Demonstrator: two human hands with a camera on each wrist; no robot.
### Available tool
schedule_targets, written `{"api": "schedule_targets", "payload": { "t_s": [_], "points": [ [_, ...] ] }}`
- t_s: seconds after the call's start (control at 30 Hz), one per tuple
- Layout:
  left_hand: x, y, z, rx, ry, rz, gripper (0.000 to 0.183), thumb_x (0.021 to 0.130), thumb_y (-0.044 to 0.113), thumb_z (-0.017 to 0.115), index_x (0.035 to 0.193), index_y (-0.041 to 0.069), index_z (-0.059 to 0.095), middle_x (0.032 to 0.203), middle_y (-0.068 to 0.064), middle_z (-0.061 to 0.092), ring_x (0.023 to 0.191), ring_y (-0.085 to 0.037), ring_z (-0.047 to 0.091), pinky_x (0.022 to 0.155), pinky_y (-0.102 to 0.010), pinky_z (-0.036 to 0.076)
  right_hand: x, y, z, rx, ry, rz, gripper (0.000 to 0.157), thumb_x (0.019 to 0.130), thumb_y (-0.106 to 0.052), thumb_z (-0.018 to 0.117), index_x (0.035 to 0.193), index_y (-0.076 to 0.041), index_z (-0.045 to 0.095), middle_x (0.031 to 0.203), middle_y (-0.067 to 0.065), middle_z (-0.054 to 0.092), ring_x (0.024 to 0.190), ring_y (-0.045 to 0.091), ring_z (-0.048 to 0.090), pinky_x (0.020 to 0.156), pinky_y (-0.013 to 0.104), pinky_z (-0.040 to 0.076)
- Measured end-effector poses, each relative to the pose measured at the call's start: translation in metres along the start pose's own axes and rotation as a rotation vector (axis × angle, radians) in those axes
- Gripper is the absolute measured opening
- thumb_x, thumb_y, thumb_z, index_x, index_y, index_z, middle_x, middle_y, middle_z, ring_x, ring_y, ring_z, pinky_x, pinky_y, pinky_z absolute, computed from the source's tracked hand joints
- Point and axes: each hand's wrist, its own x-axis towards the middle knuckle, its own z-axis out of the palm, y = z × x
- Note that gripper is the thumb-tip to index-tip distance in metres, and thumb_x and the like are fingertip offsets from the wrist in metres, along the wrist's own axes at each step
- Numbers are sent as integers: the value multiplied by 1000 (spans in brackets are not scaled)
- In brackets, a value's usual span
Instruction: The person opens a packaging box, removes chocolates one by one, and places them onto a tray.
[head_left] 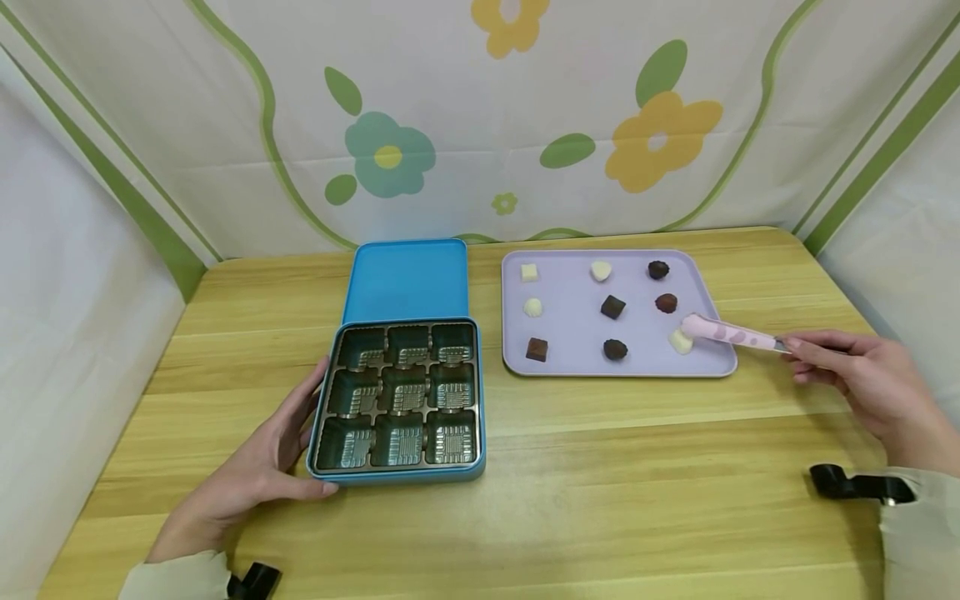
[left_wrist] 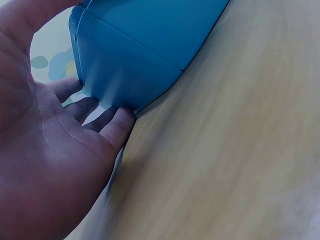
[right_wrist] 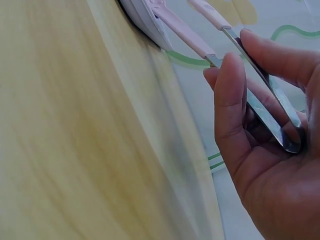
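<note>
A blue tin box (head_left: 405,477) stands open on the table, its dark plastic insert (head_left: 403,392) divided into bare square compartments. My left hand (head_left: 258,462) holds the box at its left side, thumb at the front corner and fingers along the side wall; in the left wrist view, fingertips touch the blue wall (left_wrist: 130,55). With thumb and fingers, my right hand (head_left: 862,375) pinches metal tongs (right_wrist: 262,82) with pink tips. Those tips lie over a white chocolate (head_left: 681,341) at the near right corner of the lilac tray (head_left: 570,364); they partly hide it.
Several other chocolates sit spaced in rows on the tray, among them a dark square (head_left: 612,307), a white dome (head_left: 532,307) and a brown square (head_left: 537,349). The blue lid (head_left: 408,279) lies behind the box. A flowered cloth (head_left: 465,108) hangs behind the wooden table (head_left: 585,500).
</note>
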Motion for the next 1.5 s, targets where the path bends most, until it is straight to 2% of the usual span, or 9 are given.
{"api": "schedule_targets", "payload": {
  "t_s": [0.23,0.47,0.57,0.77,1.0,1.13,1.23,1.37,1.5],
  "points": [
    [0,-1,-1,-2,-10,15,139,76,-15,85,175,30,0,184,-7,-8,152,16,27,114,-10,38,0,-3,3,9,25,-1,27,105,4,63,104,-11,86,93,0,84,77,11,77,67,23,62],
    [-1,-1,0,-9,-7,12,139,75,-15,86,175,30,0,184,-9,-8,152,15,29,112,-13,41,0,-9,20,-69,48,-32,22,102,2,70,106,-12,86,95,-5,84,78,8,75,69,20,61],
    [-1,-1,1,-6,-6,17,139,75,-16,86,175,30,1,183,-10,-7,153,13,30,113,-13,42,1,-12,31,-148,50,-46,20,101,0,72,109,-12,85,94,-7,84,77,8,74,69,20,61],
    [-2,-1,1,-2,-6,23,139,75,-16,86,175,29,1,183,-11,-7,153,14,29,113,-12,40,2,-18,57,-389,72,-62,20,101,-7,75,119,-13,83,93,-13,82,74,7,72,68,19,59],
    [-2,-1,2,-1,-7,27,139,76,-15,86,175,29,1,183,-10,-7,154,13,28,113,-12,41,-2,-18,94,-534,86,-88,24,100,-15,78,122,-5,80,92,-15,78,71,11,69,67,22,58],
    [-2,-1,2,2,-7,25,138,76,-15,86,175,29,0,183,-11,-7,153,13,30,112,-13,43,-5,-17,117,-577,55,-114,27,100,-16,79,122,-1,78,88,-5,78,70,13,67,64,24,57],
    [-2,-1,1,9,-7,24,138,76,-15,86,175,29,0,183,-11,-8,153,14,29,112,-12,42,-9,-18,131,-629,16,-147,24,98,-18,81,119,-6,80,81,-1,75,69,13,64,60,24,53],
    [-1,-2,-1,21,-7,22,139,76,-14,86,175,30,0,183,-11,-8,152,15,28,112,-11,40,-17,-19,145,-685,-86,-247,19,96,-11,83,115,-11,82,78,0,71,66,15,62,57,25,49],
    [0,-1,-1,22,-6,17,139,76,-14,86,175,30,0,183,-13,-6,151,14,30,112,-12,41,-23,-18,155,-657,-215,-326,21,94,-1,81,114,-10,82,84,-1,70,65,15,63,55,26,50]
  ]
}}
